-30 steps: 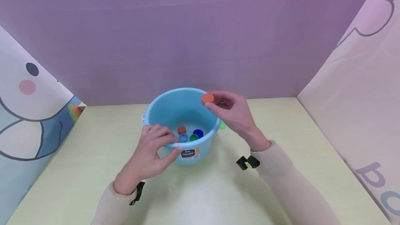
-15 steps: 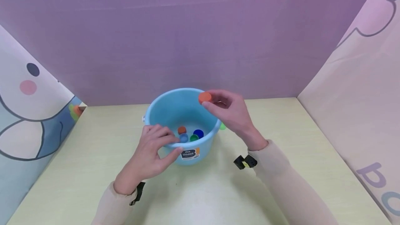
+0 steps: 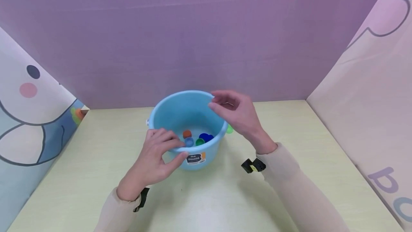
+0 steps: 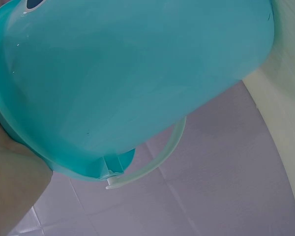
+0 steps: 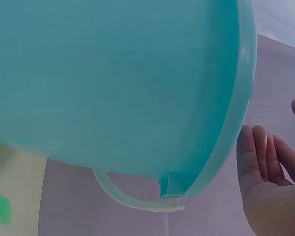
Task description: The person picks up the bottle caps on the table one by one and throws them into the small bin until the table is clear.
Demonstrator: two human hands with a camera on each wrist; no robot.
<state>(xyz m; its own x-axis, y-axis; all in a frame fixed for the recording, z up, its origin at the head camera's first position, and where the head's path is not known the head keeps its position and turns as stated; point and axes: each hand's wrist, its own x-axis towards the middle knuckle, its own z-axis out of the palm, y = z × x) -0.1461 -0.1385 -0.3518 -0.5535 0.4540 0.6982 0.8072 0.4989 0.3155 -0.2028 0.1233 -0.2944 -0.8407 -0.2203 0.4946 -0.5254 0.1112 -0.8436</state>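
A light blue bucket [image 3: 206,153] stands on the table. My left hand [image 3: 157,156] grips its near left rim, thumb on the outer wall and fingers over the edge. Above the right side of the bucket is my right hand [image 3: 236,112], its thumb and fingers apart with nothing between them. Inside the bucket lie an orange cap [image 3: 187,134], a light blue cap [image 3: 189,141], a green cap [image 3: 200,141] and dark blue caps [image 3: 204,136], which overlap. The right wrist view shows the fingers [image 5: 250,157] beside the rim [image 5: 246,69].
A light green cap [image 3: 229,129] is on the table just right of the bucket, partly hidden in the head view. The pale handle [image 5: 132,199] hangs at the bucket's far side. A purple backdrop [image 3: 193,46] rises behind the table, with printed panels at both sides.
My right hand has let go of the orange cap it held, and its fingers have parted. The dark blue patch in the bucket looks wider. My left hand has not moved.
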